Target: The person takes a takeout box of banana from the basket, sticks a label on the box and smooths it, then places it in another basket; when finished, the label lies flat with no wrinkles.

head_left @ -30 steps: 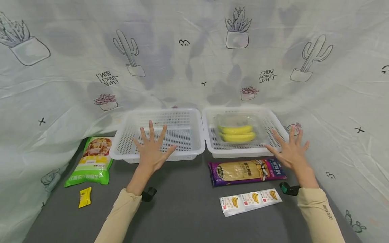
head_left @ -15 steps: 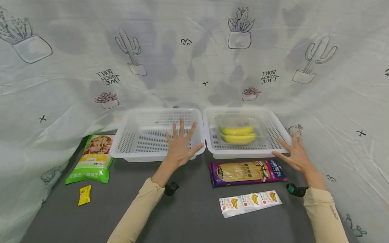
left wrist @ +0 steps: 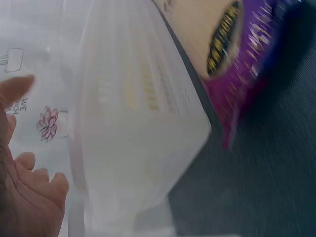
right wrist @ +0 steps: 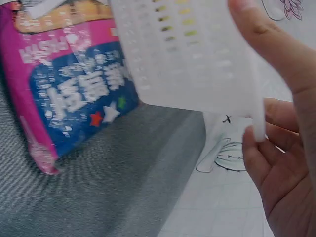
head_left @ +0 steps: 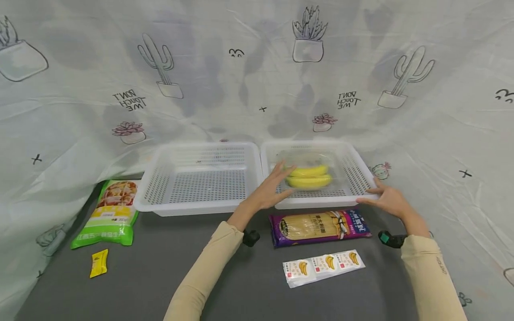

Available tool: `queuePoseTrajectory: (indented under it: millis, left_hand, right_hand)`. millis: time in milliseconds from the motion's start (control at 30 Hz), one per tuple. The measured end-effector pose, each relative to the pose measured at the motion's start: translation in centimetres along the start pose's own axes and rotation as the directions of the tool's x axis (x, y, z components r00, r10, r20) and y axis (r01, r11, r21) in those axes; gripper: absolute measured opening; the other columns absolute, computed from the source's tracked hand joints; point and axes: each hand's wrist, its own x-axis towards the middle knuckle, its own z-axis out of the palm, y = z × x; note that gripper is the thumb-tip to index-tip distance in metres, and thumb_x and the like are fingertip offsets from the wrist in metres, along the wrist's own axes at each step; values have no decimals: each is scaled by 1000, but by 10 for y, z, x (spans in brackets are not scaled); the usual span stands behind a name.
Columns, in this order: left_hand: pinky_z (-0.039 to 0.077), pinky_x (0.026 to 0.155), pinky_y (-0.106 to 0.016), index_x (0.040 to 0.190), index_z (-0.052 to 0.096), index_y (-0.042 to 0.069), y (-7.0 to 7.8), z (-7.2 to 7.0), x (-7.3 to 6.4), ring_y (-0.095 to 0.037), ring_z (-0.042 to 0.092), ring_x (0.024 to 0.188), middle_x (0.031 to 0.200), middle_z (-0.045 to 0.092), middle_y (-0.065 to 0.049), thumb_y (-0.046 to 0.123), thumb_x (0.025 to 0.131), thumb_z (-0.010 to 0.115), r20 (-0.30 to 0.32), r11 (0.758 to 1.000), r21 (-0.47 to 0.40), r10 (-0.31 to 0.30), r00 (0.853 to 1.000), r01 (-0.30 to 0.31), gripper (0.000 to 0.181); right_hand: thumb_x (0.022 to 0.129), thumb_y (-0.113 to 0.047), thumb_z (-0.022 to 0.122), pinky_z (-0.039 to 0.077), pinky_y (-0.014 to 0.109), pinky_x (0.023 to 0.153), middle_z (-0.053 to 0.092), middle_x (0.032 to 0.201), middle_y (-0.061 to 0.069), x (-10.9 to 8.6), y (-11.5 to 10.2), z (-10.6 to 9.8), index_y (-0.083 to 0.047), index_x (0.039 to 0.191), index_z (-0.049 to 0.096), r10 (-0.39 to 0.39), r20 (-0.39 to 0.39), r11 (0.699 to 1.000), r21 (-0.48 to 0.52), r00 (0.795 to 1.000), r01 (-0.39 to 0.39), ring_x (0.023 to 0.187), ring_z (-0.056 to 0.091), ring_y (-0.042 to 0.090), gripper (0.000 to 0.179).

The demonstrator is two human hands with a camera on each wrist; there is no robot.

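Nearest, low and right of centre in the head view, a white strip of banana-print labels [head_left: 323, 268] lies on the dark grey worktop [head_left: 140, 276]; beyond it is a purple-and-blue plastic pasta packet [head_left: 307, 226]. Past them, right of centre, sits the white perforated plastic basket [head_left: 321, 202]. The right grip [head_left: 389, 200] is half curled round its near right corner, on the rim; the left grip [head_left: 267, 189], fingers spread, holds nothing at its left side—contact there I cannot tell. The basket should be light, fairly stiff and smooth—best taken by both rim ends. Inside, yellow bananas [head_left: 308, 182] under clear plastic probably bruise or slide if tipped.
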Motion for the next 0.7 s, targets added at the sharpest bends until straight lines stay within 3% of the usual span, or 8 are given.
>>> queuePoseTrajectory:
  millis: [67,133,200,267,400,533,700]
  left_hand:
    - [15,111,-61,155,18,26,2,6,10,-25,-7,145,160,-10,-1,39,98,54,1,999,-42,1,1000,-1,69]
    - [15,110,-61,154,23,24,3,10,19,-33,-3,145,160,-7,-6,34,97,58,-14,996,-80,-31,999,30,68]
    - [16,110,-62,153,26,22,2,14,26,-39,0,144,160,-5,-10,30,95,62,-36,989,-128,-80,996,75,69]
    - [18,109,-62,153,28,22,1,17,32,-42,2,143,159,-6,-11,29,93,65,-57,972,-192,-146,988,132,71]
    - [22,109,-60,154,24,21,-2,22,41,-43,4,142,159,-9,-15,31,88,71,-93,917,-341,-255,963,209,82]
    - [24,108,-61,154,20,23,-7,28,52,-46,6,141,157,-9,-23,35,83,76,-116,877,-414,-318,941,245,91]
    - [24,108,-59,155,18,18,-2,34,61,-49,9,140,154,-6,-32,30,82,78,-119,891,-348,-352,929,293,96]
  right_hand:
    - [79,-51,74,45,40,72,24,148,32,0,3,-3,12,120,59,-4,-2,1000,-17,1000,4,107,53,48,77]
    - [77,-51,76,39,31,60,28,146,30,1,5,-5,11,116,63,-7,-6,999,-31,1000,6,82,57,38,74]
    - [75,-52,77,33,27,51,31,145,30,3,6,-5,9,113,65,-12,-6,999,-47,1000,11,60,47,24,73]
    - [73,-53,79,27,26,46,32,144,29,7,4,-6,9,110,67,-13,0,998,-60,1000,13,51,29,14,73]
    - [70,-55,79,27,24,45,34,143,30,13,1,-7,9,106,69,-17,15,995,-96,1000,19,48,21,9,74]
    - [69,-58,78,27,24,45,33,142,31,18,1,-10,10,105,69,-5,31,994,-111,999,8,49,21,10,77]
    - [68,-58,78,26,24,46,35,139,31,19,4,-13,8,101,71,9,31,991,-134,999,-5,49,20,10,74]
